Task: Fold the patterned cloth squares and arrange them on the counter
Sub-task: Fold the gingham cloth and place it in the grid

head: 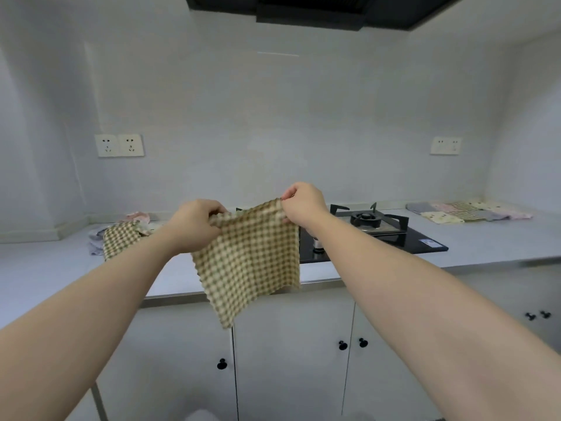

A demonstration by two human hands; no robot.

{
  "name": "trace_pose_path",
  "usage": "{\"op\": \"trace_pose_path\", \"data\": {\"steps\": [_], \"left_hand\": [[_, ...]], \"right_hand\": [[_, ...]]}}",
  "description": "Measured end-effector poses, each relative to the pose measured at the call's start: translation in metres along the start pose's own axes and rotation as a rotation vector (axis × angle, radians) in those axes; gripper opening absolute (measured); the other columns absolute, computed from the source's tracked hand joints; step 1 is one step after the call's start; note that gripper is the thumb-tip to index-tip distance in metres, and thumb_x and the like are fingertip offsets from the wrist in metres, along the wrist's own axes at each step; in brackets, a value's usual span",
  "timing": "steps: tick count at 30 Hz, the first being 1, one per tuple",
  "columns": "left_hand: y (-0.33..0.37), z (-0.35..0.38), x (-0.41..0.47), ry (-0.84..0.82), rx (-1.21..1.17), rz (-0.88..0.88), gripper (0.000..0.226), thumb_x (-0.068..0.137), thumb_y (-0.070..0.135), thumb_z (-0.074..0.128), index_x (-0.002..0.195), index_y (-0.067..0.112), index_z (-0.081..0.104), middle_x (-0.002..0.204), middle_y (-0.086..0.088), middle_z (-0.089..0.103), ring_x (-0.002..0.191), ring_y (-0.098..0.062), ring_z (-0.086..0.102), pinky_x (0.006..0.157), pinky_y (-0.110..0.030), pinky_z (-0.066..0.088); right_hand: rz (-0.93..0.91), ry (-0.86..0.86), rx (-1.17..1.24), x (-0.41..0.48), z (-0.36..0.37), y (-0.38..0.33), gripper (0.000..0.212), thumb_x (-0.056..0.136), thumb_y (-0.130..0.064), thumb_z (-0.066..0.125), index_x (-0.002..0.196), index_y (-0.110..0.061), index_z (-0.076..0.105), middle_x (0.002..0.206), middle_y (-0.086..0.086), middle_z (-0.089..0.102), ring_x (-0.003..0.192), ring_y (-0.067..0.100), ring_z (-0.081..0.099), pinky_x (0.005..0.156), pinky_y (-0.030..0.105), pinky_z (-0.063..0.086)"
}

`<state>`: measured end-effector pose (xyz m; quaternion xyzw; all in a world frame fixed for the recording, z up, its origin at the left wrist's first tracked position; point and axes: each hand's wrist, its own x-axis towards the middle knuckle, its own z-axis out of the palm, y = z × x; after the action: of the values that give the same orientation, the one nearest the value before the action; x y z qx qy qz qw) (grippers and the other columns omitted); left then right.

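Note:
A green-and-cream checked cloth square (pixel 249 256) hangs in the air in front of the counter (pixel 485 244), its lower corner dangling past the counter edge. My left hand (pixel 194 226) grips its upper left corner. My right hand (pixel 303 205) pinches its upper right corner, slightly higher. On the counter at the left lies a loose heap of patterned cloths (pixel 121 235), a checked one on top. At the far right, several folded cloth squares (pixel 467 211) lie side by side in rows.
A black gas hob (pixel 379 235) with one burner sits in the counter behind the cloth. An extractor hood (pixel 318 10) hangs overhead. Wall sockets (pixel 119 145) are at the left and right. White cabinet doors with black knobs (pixel 352 344) are below.

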<state>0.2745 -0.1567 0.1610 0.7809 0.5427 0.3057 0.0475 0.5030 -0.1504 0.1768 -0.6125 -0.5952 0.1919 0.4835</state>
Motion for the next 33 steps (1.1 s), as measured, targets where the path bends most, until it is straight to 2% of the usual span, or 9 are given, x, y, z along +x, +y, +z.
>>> {"op": "trace_pose_path", "data": {"steps": [3,5,7,11,14,19,25,29,33], "left_hand": [[-0.006,-0.012,-0.014,-0.101,0.1,-0.036,0.017,0.081,0.003,0.062,0.09,0.013,0.073,0.081,0.0,0.066,0.076,-0.021,0.06,0.059,-0.028,0.043],[-0.02,-0.023,-0.02,-0.118,0.103,-0.11,0.008,0.081,0.011,0.072,0.081,0.003,0.07,0.068,-0.002,0.058,0.063,-0.021,0.05,0.054,-0.027,0.036],[-0.036,-0.033,-0.025,-0.116,-0.098,-0.187,0.028,0.083,0.022,0.08,0.077,-0.002,0.065,0.063,-0.002,0.055,0.057,-0.018,0.046,0.056,-0.026,0.035],[-0.053,-0.047,-0.041,-0.172,-0.697,-0.383,0.021,0.089,0.028,0.076,0.1,0.01,0.075,0.086,0.002,0.072,0.074,-0.011,0.063,0.059,-0.027,0.036],[-0.064,-0.049,-0.051,-0.304,-0.634,-0.354,0.016,0.094,0.029,0.071,0.096,0.013,0.071,0.09,0.0,0.072,0.083,-0.016,0.066,0.053,-0.022,0.034],[-0.072,-0.047,-0.048,-0.17,-0.816,-0.387,0.015,0.099,0.026,0.064,0.097,0.011,0.067,0.074,-0.003,0.056,0.055,-0.011,0.048,0.044,-0.02,0.039],[-0.09,-0.053,-0.051,-0.34,-0.953,-0.442,0.013,0.092,0.021,0.067,0.087,0.012,0.059,0.07,-0.001,0.046,0.046,-0.009,0.042,0.034,-0.017,0.035],[-0.104,-0.055,-0.053,-0.382,-1.015,-0.493,0.025,0.096,0.018,0.056,0.073,0.008,0.059,0.049,0.002,0.05,0.031,-0.006,0.04,0.035,-0.014,0.026],[-0.144,-0.047,-0.031,-0.39,-0.937,-0.606,0.013,0.091,0.022,0.064,0.082,0.016,0.072,0.066,0.003,0.065,0.047,-0.006,0.057,0.036,-0.015,0.042]], "right_hand": [[0.037,-0.001,-0.045,-0.006,-0.007,0.006,0.018,0.095,-0.003,0.051,0.102,-0.008,0.067,0.105,0.014,0.067,0.08,0.032,0.074,0.078,0.041,0.062],[0.16,-0.247,-0.026,-0.012,-0.014,0.006,0.03,0.093,0.01,0.052,0.121,0.005,0.063,0.09,0.017,0.061,0.069,0.03,0.07,0.069,0.039,0.063],[0.231,-0.478,0.01,-0.02,-0.021,0.003,0.025,0.092,0.017,0.056,0.113,0.005,0.062,0.087,0.014,0.057,0.072,0.025,0.067,0.068,0.037,0.064],[0.253,-0.484,0.184,-0.017,-0.031,0.001,0.014,0.092,0.014,0.061,0.101,0.003,0.061,0.097,0.015,0.06,0.088,0.03,0.067,0.069,0.037,0.064],[0.209,-0.55,0.139,-0.018,-0.031,-0.005,0.008,0.094,0.0,0.067,0.099,0.006,0.069,0.098,0.017,0.068,0.083,0.031,0.073,0.064,0.03,0.063],[0.219,-0.643,0.151,-0.022,-0.021,-0.013,0.014,0.098,-0.006,0.065,0.106,0.004,0.069,0.091,0.014,0.073,0.075,0.022,0.074,0.061,0.029,0.062],[0.312,-0.73,0.294,-0.015,-0.008,-0.006,0.013,0.098,-0.013,0.064,0.109,-0.007,0.07,0.081,0.003,0.07,0.063,0.01,0.069,0.046,0.019,0.055],[0.336,-0.82,0.274,0.0,0.01,0.005,0.009,0.098,-0.016,0.063,0.097,-0.013,0.072,0.074,-0.002,0.068,0.057,0.005,0.065,0.04,0.016,0.047],[0.298,-0.781,0.098,0.029,0.055,0.008,0.007,0.097,-0.022,0.066,0.101,-0.019,0.07,0.074,-0.006,0.064,0.057,0.004,0.056,0.043,0.016,0.04]]}}
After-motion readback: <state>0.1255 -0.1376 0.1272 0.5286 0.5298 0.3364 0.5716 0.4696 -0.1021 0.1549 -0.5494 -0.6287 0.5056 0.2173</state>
